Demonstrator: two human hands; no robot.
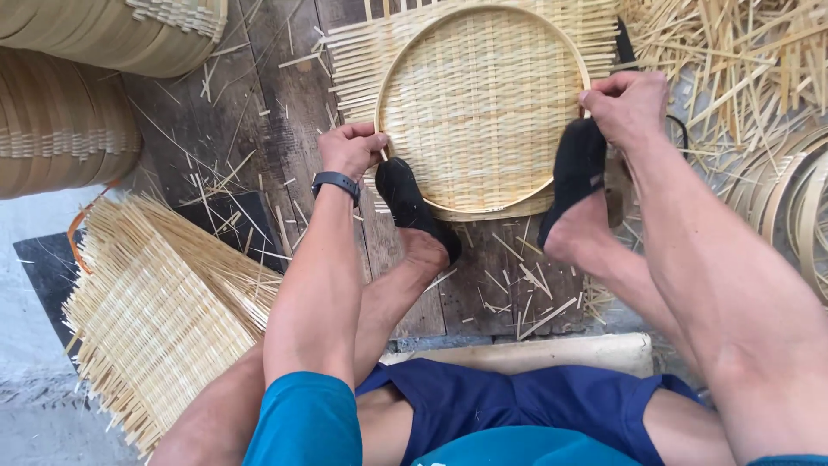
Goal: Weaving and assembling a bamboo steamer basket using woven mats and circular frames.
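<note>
- I see the left hand [349, 148] closed, pinching the round woven bamboo tray [483, 108] at its left rim.
- Right hand [627, 105] grips the right rim (black-socked feet [414, 203] pin its near edge).
- Tray lies on dark wooden planks [276, 78].

Pale straw-yellow woven tray [479, 108] in a fine checked basket weave at upper centre; black socks [414, 203]; navy shorts [517, 406]; teal sleeve [302, 418]; grey-brown planks [276, 95].

woven mats [164, 319] stacked at left, finished baskets [65, 121] behind, loose strips [733, 60] at right.
</note>
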